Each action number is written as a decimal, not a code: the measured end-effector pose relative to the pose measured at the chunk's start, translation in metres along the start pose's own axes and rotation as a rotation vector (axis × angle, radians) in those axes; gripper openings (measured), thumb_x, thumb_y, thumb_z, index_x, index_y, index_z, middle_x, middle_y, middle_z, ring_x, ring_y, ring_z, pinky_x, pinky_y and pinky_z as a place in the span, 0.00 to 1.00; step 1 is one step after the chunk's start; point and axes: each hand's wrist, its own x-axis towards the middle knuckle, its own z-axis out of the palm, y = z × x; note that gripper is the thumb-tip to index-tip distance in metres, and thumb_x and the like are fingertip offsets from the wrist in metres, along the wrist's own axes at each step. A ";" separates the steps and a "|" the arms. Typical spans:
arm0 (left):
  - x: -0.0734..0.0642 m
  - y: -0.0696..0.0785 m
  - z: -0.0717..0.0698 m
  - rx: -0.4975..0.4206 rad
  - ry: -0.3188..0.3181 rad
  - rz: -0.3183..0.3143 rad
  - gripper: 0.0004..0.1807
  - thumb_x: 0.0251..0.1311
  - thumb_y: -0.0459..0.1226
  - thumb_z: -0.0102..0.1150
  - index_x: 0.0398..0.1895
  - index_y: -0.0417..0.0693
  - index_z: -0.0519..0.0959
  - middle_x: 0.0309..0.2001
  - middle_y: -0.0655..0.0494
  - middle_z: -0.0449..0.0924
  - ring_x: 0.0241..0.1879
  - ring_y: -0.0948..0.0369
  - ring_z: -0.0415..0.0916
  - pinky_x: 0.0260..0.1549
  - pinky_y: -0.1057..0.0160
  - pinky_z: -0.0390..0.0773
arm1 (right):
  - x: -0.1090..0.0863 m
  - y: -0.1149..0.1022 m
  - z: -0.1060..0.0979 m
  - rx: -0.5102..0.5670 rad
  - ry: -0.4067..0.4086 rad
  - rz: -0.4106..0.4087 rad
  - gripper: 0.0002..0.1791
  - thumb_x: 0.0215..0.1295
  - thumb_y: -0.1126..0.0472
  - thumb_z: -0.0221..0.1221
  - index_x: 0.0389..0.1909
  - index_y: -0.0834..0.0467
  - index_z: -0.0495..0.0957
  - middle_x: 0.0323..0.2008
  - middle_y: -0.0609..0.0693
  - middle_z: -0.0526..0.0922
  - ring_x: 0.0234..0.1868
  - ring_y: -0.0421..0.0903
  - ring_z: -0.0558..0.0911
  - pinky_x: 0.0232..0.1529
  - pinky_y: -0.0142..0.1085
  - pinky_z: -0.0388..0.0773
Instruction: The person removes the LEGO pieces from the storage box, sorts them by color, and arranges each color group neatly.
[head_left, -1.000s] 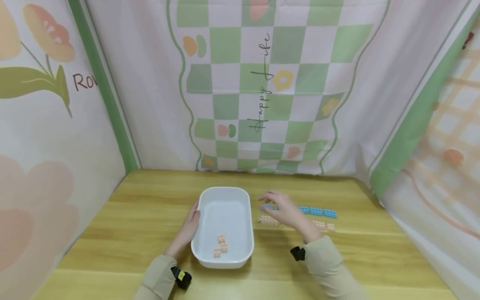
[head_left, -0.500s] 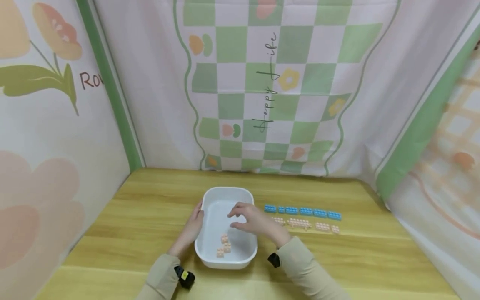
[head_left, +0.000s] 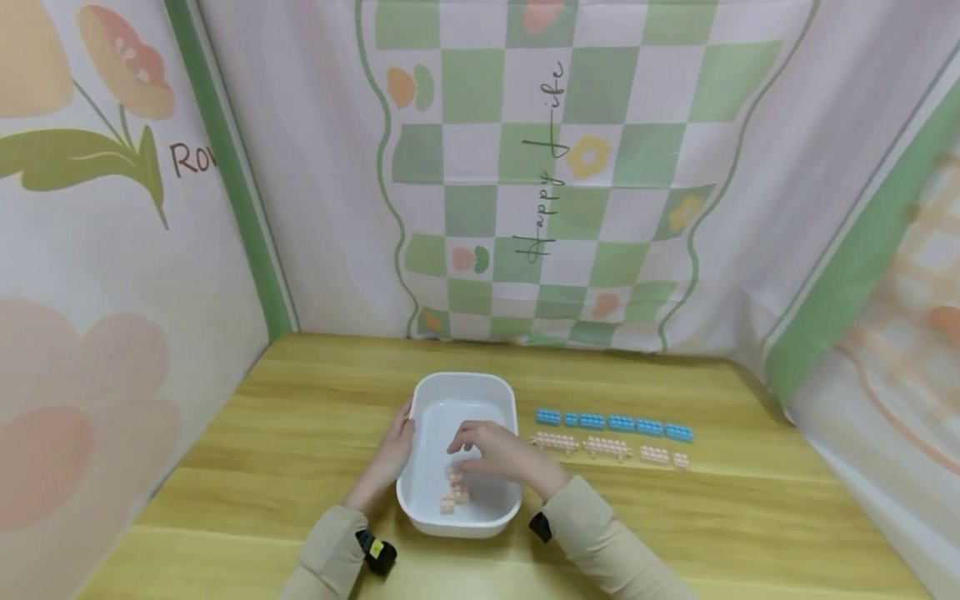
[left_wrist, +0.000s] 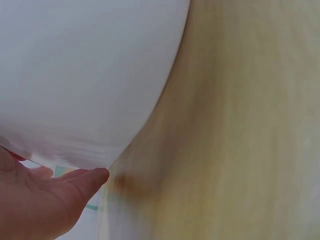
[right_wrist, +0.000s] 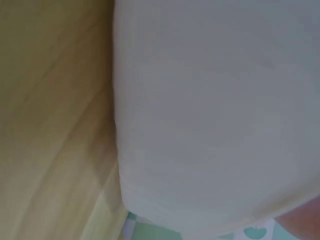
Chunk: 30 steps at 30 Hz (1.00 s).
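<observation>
A white plastic tub (head_left: 459, 528) stands on the wooden table. My left hand (head_left: 395, 450) holds its left side, the thumb at the rim; in the left wrist view the thumb (left_wrist: 92, 181) touches the tub's outer wall. Inside, near the front, lie a few small peach building bricks (head_left: 447, 502). My right hand (head_left: 498, 454) reaches over the right rim into the tub, its bent fingers and thumb apart just above the peach bricks, partly covering them. Nothing shows between them. In the right wrist view the tub's wall (right_wrist: 210, 110) hides most of this hand.
Right of the tub lies a row of blue building bricks (head_left: 621, 423). In front of it runs a row of pale pink bricks (head_left: 607, 447). A checkered cloth curtain (head_left: 540, 208) hangs behind the table (head_left: 315, 392).
My right hand has moved left from over the brick rows into the tub, then lower toward the peach bricks. The left hand stays at the tub's side. The view has shifted slightly.
</observation>
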 end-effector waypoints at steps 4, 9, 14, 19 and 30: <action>0.001 0.000 0.002 0.017 0.002 -0.003 0.28 0.73 0.39 0.30 0.73 0.40 0.49 0.68 0.31 0.55 0.62 0.38 0.61 0.59 0.41 0.65 | 0.000 0.001 0.002 0.015 -0.032 0.039 0.13 0.56 0.59 0.64 0.41 0.61 0.82 0.38 0.51 0.82 0.40 0.46 0.80 0.43 0.30 0.77; 0.003 -0.001 0.002 0.039 0.002 -0.011 0.27 0.73 0.40 0.30 0.73 0.43 0.50 0.68 0.32 0.55 0.62 0.38 0.62 0.58 0.41 0.66 | 0.000 0.001 0.004 0.003 -0.048 0.080 0.12 0.56 0.59 0.64 0.40 0.60 0.83 0.37 0.50 0.83 0.39 0.44 0.80 0.43 0.31 0.77; 0.006 -0.003 0.003 0.034 0.008 -0.001 0.27 0.72 0.39 0.30 0.73 0.42 0.50 0.69 0.33 0.53 0.65 0.38 0.58 0.61 0.40 0.62 | -0.003 0.000 0.005 -0.025 -0.036 0.075 0.11 0.56 0.58 0.65 0.38 0.60 0.83 0.35 0.50 0.83 0.39 0.44 0.80 0.44 0.32 0.77; 0.006 0.000 0.002 0.031 0.006 -0.013 0.28 0.72 0.39 0.30 0.73 0.42 0.49 0.70 0.33 0.52 0.65 0.37 0.57 0.60 0.39 0.63 | -0.004 0.000 0.005 -0.035 -0.034 0.084 0.10 0.54 0.59 0.66 0.36 0.60 0.83 0.34 0.49 0.83 0.37 0.43 0.80 0.43 0.31 0.77; -0.003 0.000 -0.001 0.020 -0.017 -0.028 0.27 0.73 0.39 0.28 0.70 0.34 0.52 0.65 0.30 0.60 0.58 0.40 0.67 0.55 0.44 0.71 | -0.001 0.004 0.016 -0.030 -0.070 0.116 0.07 0.53 0.59 0.67 0.33 0.56 0.84 0.30 0.43 0.82 0.31 0.34 0.76 0.37 0.25 0.75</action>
